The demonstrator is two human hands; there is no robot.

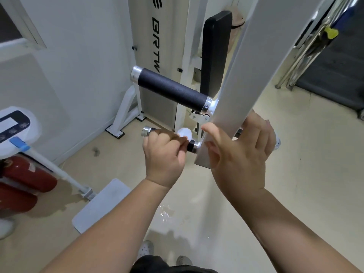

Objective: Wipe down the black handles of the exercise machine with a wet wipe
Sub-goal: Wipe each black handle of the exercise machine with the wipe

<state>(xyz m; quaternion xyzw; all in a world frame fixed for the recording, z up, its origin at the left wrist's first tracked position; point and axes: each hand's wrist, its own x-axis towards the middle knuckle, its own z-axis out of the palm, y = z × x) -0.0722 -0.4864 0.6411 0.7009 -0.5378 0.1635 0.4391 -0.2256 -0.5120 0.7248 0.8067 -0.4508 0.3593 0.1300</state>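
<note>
I read "BRTW" in black down the white upright (143,26). My left hand (163,154) grips the lower handle (190,146), short, black and silver-capped, with the white wipe (184,133) bunched against it. My right hand (242,154) clasps the white beam (242,75).

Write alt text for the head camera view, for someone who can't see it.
A person's left hand grips the lower black handle with a white wipe, while the right hand holds the grey upright bar. A larger black handle sits above.
</note>
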